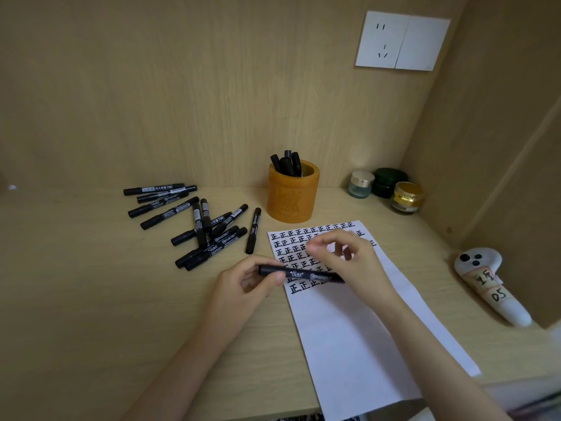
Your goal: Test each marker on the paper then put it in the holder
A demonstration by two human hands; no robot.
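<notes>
Leftmost, on the pale wooden desk (pixel 91 299), a loose heap of black markers (pixel 194 220), capped, several crossed over one another, with one stray marker (pixel 253 230) lying apart just to their right. Nearer the front edge, the left hand (pixel 249 279), thumb and curled fingers gripping the left end of a black marker (pixel 300 273) held level, low over the written upper part of the paper (pixel 349 329). Behind, against the back panel, an orange carved holder (pixel 293 196), upright, carrying a few capped markers (pixel 287 164), its base near the paper's top edge. Over the held marker's right end, the right hand (pixel 349 256), fingers loosely bent and blurred, thumb near forefinger; impossible to tell whether pinching anything. Rows of black characters across the sheet's top, partly hidden by both hands; lower part blank, overhanging the desk's front edge. Further right, three small jars (pixel 385 186) clustered in the back corner, and a white handheld device (pixel 491 287) with paper labels beside the side wall (pixel 501 147). High on the back panel, a white socket plate (pixel 402 41). Widest stretch of bare wood at front left, ahead of the heap.
</notes>
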